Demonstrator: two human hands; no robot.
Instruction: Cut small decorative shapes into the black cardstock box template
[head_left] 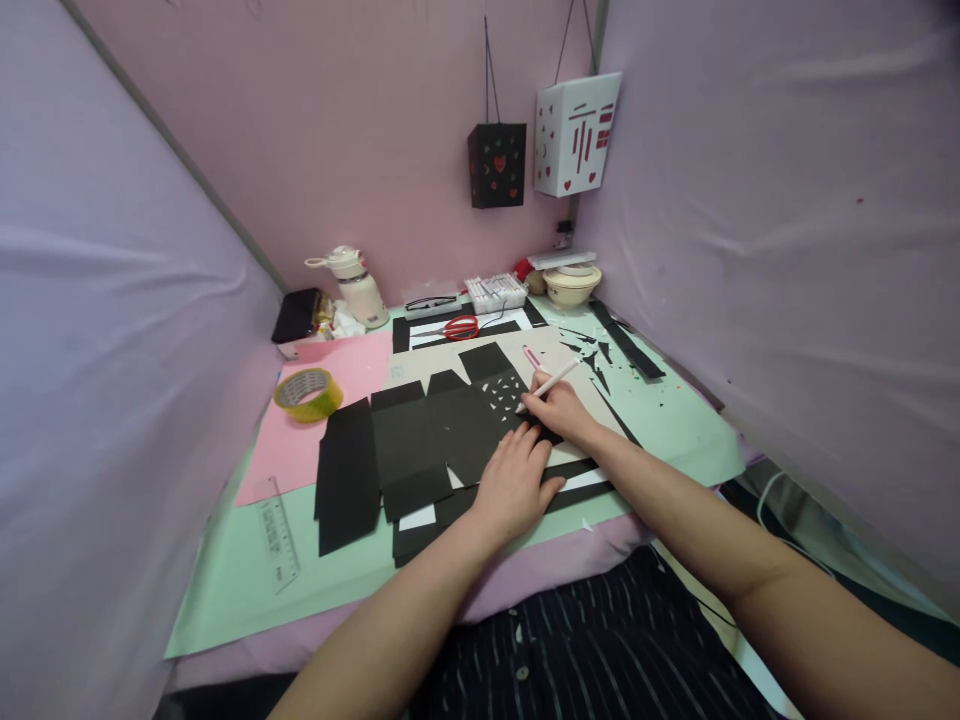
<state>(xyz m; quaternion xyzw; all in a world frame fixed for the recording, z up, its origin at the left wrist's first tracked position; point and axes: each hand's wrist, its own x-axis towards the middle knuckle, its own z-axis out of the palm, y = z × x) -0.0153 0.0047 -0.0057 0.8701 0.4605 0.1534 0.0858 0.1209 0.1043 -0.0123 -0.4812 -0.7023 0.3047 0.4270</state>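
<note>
My right hand [559, 408] is closed around a slim white pen-shaped tool [556, 376]. The tool's tip is down at a black card sheet [465, 425], beside a panel with many small cut-out shapes. Whether it is a pen or a craft knife, I cannot tell. My left hand [516, 482] lies flat on the lower part of the card, fingers stretched out and nearly reaching the right hand. Folded into several panels, the card spreads leftward over a grey board [551, 345]. Just behind my right hand is a pink, cutter-like tool [532, 357].
Yellow tape [308, 396] stands on pink paper [262, 470], behind a clear ruler [279, 540]. Red-handled scissors [460, 328], a box of white pens [495, 293] and a bottle [356, 288] are at the back. Black scraps [596, 355] lie right. Two lanterns [498, 165] hang above.
</note>
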